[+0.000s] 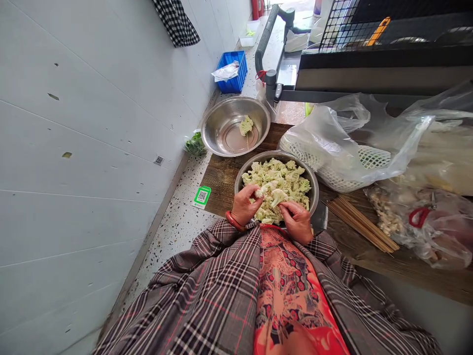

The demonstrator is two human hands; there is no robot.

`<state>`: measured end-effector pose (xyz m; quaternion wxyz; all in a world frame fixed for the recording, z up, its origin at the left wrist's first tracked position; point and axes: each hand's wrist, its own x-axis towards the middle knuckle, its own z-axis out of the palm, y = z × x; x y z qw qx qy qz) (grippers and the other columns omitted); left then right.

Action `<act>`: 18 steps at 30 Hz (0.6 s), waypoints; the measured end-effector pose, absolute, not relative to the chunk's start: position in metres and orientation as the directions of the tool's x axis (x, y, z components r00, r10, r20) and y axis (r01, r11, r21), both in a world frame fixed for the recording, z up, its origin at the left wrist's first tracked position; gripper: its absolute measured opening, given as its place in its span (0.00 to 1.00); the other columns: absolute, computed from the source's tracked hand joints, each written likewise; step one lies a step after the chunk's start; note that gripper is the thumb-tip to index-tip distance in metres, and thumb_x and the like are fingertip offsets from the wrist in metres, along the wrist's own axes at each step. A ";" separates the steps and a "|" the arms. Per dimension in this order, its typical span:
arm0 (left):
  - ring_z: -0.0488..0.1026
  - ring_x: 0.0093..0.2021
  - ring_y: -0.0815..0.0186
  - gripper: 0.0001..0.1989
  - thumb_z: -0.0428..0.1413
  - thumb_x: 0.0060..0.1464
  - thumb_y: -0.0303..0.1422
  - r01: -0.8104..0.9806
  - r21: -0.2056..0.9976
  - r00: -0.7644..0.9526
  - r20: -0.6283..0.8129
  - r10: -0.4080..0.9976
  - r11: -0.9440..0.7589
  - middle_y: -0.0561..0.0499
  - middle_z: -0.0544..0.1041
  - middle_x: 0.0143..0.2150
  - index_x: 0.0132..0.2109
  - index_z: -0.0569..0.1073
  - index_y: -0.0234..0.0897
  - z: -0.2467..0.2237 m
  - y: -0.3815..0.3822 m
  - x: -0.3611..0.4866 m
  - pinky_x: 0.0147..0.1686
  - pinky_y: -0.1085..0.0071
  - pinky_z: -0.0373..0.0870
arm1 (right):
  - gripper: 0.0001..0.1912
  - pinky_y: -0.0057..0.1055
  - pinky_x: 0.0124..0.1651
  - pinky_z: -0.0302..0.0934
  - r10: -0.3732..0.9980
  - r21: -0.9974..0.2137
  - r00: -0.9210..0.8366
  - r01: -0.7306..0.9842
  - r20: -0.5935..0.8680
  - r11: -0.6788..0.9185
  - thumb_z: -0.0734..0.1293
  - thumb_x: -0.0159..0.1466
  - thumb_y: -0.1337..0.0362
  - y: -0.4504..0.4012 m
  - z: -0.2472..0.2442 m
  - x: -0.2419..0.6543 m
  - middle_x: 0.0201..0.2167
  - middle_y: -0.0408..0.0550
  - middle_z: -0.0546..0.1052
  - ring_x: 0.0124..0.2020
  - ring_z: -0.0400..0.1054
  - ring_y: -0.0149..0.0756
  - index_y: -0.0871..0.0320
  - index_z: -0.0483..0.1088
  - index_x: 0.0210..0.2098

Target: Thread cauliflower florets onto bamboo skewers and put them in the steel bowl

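Note:
My left hand (245,206), with a reddish bangle at the wrist, is closed in a pinch around a pale piece of cauliflower over the near part of a full metal bowl. To its right, my right hand (297,222) pinches the stem of a cauliflower floret (278,196) between thumb and fingers. Beneath both hands, many cauliflower pieces (275,170) fill the metal bowl (315,190). Behind it stands a wide metal basin (218,133), where cauliflower on a thin stick (246,126) leans. Right of the bowl lies a bundle of thin wooden skewers (364,224).
Clear plastic bags (343,133) with white foam netting crowd the right side, beside a bag with a red-handled tool (419,216). A blue crate (242,71) stands farther back. On the left rises a white wall (92,123); a green QR card (202,195) lies at the table edge.

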<state>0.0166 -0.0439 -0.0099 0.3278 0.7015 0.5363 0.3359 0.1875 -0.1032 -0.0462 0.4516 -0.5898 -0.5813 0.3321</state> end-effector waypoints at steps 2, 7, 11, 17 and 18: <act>0.66 0.28 0.72 0.05 0.57 0.48 0.30 0.524 0.827 0.238 0.089 0.967 -0.205 0.52 0.72 0.30 0.36 0.72 0.36 -0.010 -0.047 0.019 0.31 0.75 0.65 | 0.11 0.31 0.39 0.63 0.983 -0.915 0.091 0.387 0.161 0.114 0.61 0.65 0.62 -0.102 -0.044 0.185 0.30 0.48 0.77 0.33 0.70 0.35 0.58 0.74 0.34; 0.65 0.28 0.72 0.07 0.57 0.48 0.31 0.460 0.879 0.259 -0.002 0.966 -0.122 0.52 0.72 0.29 0.36 0.72 0.34 -0.012 -0.051 0.022 0.30 0.75 0.64 | 0.10 0.32 0.38 0.63 0.981 -0.916 0.084 0.381 0.174 0.129 0.61 0.65 0.62 -0.097 -0.040 0.181 0.30 0.48 0.76 0.33 0.70 0.35 0.57 0.74 0.34; 0.69 0.34 0.70 0.11 0.59 0.48 0.33 0.331 0.942 0.271 -0.032 0.962 -0.062 0.49 0.73 0.37 0.39 0.71 0.34 -0.004 -0.051 0.019 0.36 0.73 0.67 | 0.10 0.32 0.39 0.63 0.977 -0.925 0.093 0.352 0.190 0.146 0.61 0.64 0.62 -0.095 -0.036 0.181 0.30 0.48 0.76 0.33 0.70 0.35 0.57 0.73 0.34; 0.70 0.44 0.66 0.18 0.58 0.50 0.35 0.080 0.995 0.365 -0.080 0.927 0.055 0.45 0.72 0.47 0.48 0.68 0.35 0.010 -0.051 0.016 0.46 0.68 0.67 | 0.09 0.32 0.38 0.63 0.968 -0.924 0.078 0.326 0.239 0.202 0.61 0.65 0.63 -0.096 -0.033 0.185 0.29 0.47 0.74 0.32 0.68 0.34 0.57 0.73 0.35; 0.70 0.45 0.65 0.17 0.58 0.51 0.36 0.064 0.995 0.373 -0.091 0.923 0.073 0.45 0.72 0.47 0.48 0.69 0.34 0.012 -0.052 0.017 0.46 0.68 0.67 | 0.09 0.31 0.36 0.62 0.968 -0.923 0.072 0.325 0.241 0.205 0.61 0.65 0.63 -0.097 -0.033 0.185 0.28 0.46 0.74 0.31 0.67 0.33 0.57 0.73 0.35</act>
